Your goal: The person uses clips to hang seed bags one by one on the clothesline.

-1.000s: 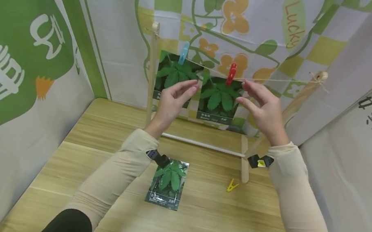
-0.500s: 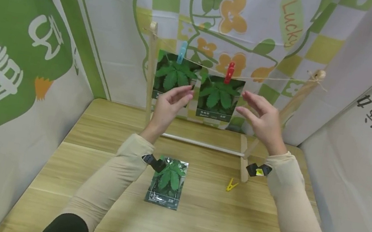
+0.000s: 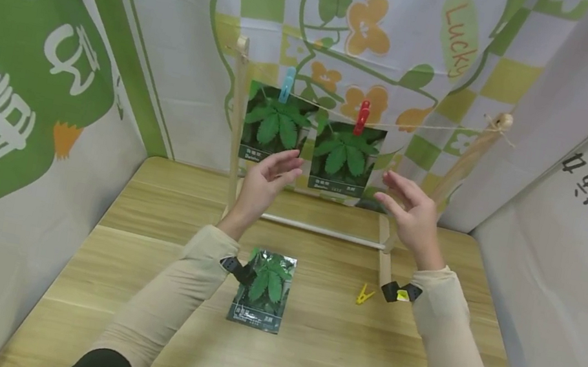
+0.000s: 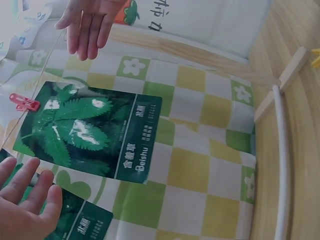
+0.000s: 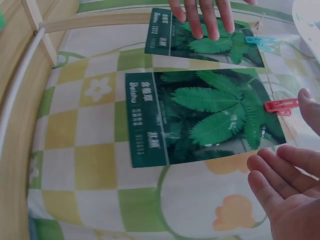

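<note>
Two seed packets with green leaf pictures hang from a string (image 3: 428,126) tied between wooden posts. A blue clothespin (image 3: 287,84) clips the left packet (image 3: 275,124), and a red clothespin (image 3: 362,117) clips the right packet (image 3: 344,159). My left hand (image 3: 265,182) is in front of the left packet's lower corner, fingers relaxed and holding nothing. To the right of the red-pinned packet, my right hand (image 3: 412,214) is held with loosely bent, empty fingers. In the right wrist view that hand (image 5: 287,185) is beside the packet's edge, apart from the red clothespin (image 5: 281,106).
A third seed packet (image 3: 263,290) lies flat on the wooden table (image 3: 333,361). Right of it is a yellow clothespin (image 3: 365,294), near the foot of the wooden stand (image 3: 384,258). A white rod (image 3: 321,231) joins the stand's feet. Patterned cloth hangs behind.
Both hands have come down and back from the hanging packets, the right one leaving the upper corner of the red-pinned packet. The packets and clothespins stay hanging on the string.
</note>
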Available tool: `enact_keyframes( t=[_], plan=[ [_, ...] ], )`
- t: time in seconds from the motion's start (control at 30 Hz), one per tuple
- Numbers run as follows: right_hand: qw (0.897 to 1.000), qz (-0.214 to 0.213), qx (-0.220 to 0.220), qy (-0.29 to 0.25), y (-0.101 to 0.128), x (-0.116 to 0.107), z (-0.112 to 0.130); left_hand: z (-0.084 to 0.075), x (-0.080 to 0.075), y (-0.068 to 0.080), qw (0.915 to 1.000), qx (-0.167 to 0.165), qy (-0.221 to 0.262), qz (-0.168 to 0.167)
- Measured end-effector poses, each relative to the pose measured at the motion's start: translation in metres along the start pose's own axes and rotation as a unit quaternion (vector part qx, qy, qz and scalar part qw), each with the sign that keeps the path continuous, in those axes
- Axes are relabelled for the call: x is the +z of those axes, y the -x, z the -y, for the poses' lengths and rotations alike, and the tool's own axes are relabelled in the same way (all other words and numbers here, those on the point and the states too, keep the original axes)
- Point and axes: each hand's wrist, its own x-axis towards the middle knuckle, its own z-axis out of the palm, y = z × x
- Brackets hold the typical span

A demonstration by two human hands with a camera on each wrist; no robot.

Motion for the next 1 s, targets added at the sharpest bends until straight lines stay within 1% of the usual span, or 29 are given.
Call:
enact_keyframes(
  t=[0.13,0.3,0.47,0.7,0.9,1.0],
  plan=[
    [1.000,-0.005,0.010,-0.009,0.007,0.002,-0.006,0.005,0.000,0.005,0.9998,0.003,-0.001,0.019],
    [1.000,-0.007,0.025,0.004,0.014,0.003,-0.012,0.012,-0.001,0.010,0.9998,-0.004,0.005,0.020],
    [0.999,0.000,0.045,0.018,0.023,0.003,-0.019,0.021,-0.003,0.015,0.9996,-0.002,0.013,0.024],
    [0.997,0.003,0.079,0.008,0.033,0.005,-0.029,0.035,-0.006,0.024,0.9993,-0.021,0.010,0.029],
    [0.996,0.000,0.085,0.013,0.041,0.008,-0.035,0.047,-0.009,0.032,0.9988,-0.021,0.024,0.037],
    [0.996,-0.003,0.090,0.015,0.046,0.009,-0.040,0.051,-0.011,0.036,0.9987,-0.026,0.022,0.039]
  ],
)
